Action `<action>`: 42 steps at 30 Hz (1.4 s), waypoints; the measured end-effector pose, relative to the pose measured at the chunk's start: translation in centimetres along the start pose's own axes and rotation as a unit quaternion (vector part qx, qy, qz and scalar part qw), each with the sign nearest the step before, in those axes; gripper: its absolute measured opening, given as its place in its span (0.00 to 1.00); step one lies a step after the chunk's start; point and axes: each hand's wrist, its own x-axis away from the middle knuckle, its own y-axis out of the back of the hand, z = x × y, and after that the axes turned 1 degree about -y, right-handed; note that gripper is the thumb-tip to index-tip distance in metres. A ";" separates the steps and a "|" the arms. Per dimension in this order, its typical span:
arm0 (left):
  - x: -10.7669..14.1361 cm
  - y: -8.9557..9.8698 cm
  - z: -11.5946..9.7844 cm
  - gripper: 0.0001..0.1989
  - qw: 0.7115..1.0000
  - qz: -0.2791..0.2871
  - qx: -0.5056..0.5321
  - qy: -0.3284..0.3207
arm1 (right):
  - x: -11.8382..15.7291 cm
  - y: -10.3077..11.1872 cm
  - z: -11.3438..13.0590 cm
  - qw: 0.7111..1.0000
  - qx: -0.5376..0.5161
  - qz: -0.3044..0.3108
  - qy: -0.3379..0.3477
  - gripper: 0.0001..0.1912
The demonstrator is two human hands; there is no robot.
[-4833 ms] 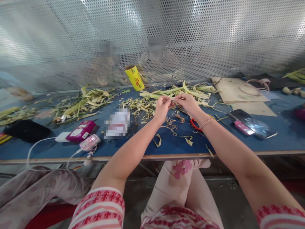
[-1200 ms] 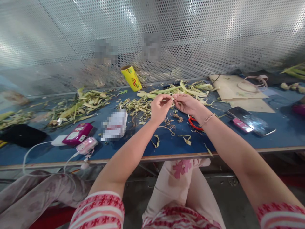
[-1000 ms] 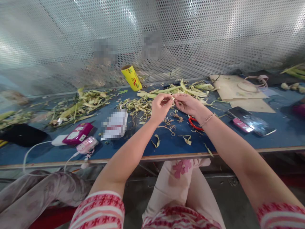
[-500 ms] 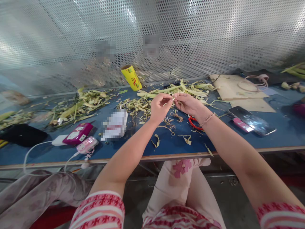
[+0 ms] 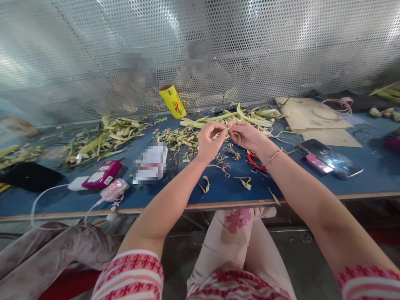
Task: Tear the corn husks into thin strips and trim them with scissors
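My left hand (image 5: 211,141) and my right hand (image 5: 242,134) meet above the middle of the blue table, fingertips pinched close together. Between them is a small pale piece (image 5: 227,130), mostly covered by the fingers; its kind cannot be made out. Just behind the hands lie long pale-green leaves and stalks (image 5: 259,118). A heap of short plant trimmings (image 5: 179,139) spreads to the left of my left hand. Below my right wrist, red-handled scissors or a similar red loop (image 5: 254,161) rest partly hidden by the forearm.
A yellow cardboard tube (image 5: 173,102) leans by the perforated metal wall. To the right are a phone (image 5: 331,158) and brown cardboard (image 5: 308,114). On the left lie a purple box (image 5: 102,174), a pink charger (image 5: 114,190) with a white cable and another leaf pile (image 5: 106,139). Another person's legs (image 5: 62,254) are at lower left.
Both hands stay in nearly the same place, with only slight shifts of the fingers around the small piece. The things on the table have not moved.
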 end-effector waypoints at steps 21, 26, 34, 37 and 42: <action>0.1 0.1 -0.3 0.04 0.998 -0.008 -0.051 0.040 | 0.1 0.0 -0.1 0.999 0.032 0.006 0.032 0.07; 0.1 0.1 0.2 0.06 0.998 -0.003 -0.034 0.056 | 0.1 -0.1 0.0 0.999 0.035 -0.013 0.031 0.07; -0.2 0.2 0.5 0.04 0.997 0.008 -0.047 0.060 | 0.1 0.1 0.3 1.000 0.026 -0.005 0.015 0.08; -0.3 0.4 0.4 0.04 0.997 0.007 -0.065 0.049 | 0.2 0.2 0.4 1.000 0.027 -0.001 0.009 0.08; -0.4 0.8 0.0 0.05 0.994 0.029 -0.107 -0.014 | 0.4 -0.1 0.5 1.000 0.024 -0.005 0.005 0.09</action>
